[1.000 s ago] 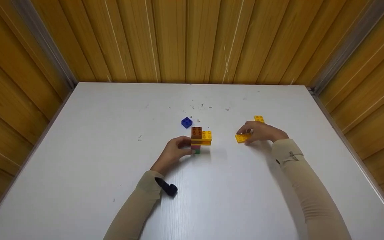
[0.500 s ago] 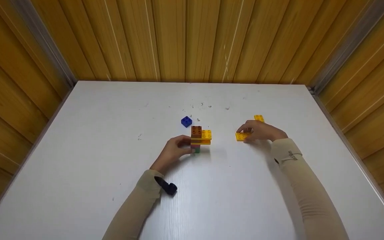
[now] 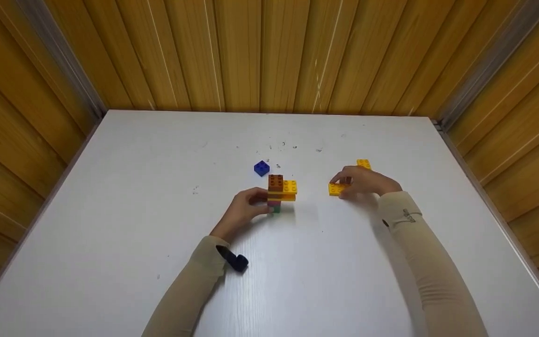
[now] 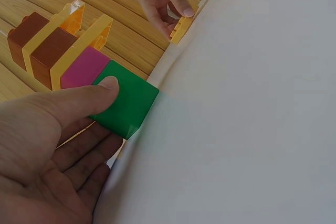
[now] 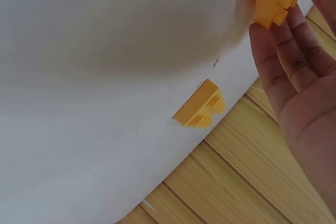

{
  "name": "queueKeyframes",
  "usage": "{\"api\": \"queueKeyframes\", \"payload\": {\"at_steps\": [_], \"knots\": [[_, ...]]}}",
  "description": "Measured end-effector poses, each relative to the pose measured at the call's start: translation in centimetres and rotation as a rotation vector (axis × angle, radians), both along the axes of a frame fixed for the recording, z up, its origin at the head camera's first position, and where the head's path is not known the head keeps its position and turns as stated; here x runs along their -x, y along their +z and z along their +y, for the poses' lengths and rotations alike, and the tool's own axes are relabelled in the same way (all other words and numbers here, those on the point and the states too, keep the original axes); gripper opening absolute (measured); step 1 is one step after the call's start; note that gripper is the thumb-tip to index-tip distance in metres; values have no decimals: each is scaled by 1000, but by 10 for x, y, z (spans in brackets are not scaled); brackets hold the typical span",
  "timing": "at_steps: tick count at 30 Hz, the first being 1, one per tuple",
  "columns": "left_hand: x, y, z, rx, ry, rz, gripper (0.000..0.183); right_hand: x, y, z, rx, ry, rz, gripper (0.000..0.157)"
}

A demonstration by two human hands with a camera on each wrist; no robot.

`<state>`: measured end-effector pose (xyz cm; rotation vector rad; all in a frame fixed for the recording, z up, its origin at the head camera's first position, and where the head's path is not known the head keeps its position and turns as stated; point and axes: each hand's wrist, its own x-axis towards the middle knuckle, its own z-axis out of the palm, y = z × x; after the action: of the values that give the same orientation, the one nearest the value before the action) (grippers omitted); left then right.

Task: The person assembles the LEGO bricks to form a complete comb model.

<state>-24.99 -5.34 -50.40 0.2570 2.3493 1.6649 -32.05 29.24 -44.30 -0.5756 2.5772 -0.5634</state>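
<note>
My left hand [image 3: 244, 209] grips a small tower of toy building bricks [image 3: 275, 183] low down, near the middle of the table. In the left wrist view the thumb presses on the green brick [image 4: 128, 103] at its base, with a pink brick [image 4: 85, 67] above that. Higher up, brown bricks alternate with yellow plates that jut out to the right. To the right of the tower, my right hand [image 3: 367, 179] pinches a yellow brick [image 3: 335, 189] between thumb and fingers, close over the table. Its studs show in the right wrist view, where fingers cover part of it.
A second yellow brick [image 3: 363, 163] lies just behind my right hand. Beyond the tower sits a blue brick [image 3: 261, 168]. The white table [image 3: 110, 196] has dark specks and scuffs toward the back, and wood-patterned panels [image 3: 241, 56] enclose its far side.
The right hand and its yellow brick have shifted very slightly left. The tower stays in the left hand, and the whole head view has tipped a little.
</note>
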Motion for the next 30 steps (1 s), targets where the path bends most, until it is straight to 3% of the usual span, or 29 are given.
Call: {"api": "queueKeyframes", "payload": {"at_steps": [10, 20, 30], "knots": [[-1, -1, 1, 6, 6, -1, 38, 0, 8, -6, -6, 5, -5, 41], [-1, -4, 0, -20, -10, 23, 38, 1, 15, -11, 57, 127, 78, 39], [-2, -4, -1, -52, -28, 36, 39, -1, 32, -26, 46, 103, 81, 42]]}}
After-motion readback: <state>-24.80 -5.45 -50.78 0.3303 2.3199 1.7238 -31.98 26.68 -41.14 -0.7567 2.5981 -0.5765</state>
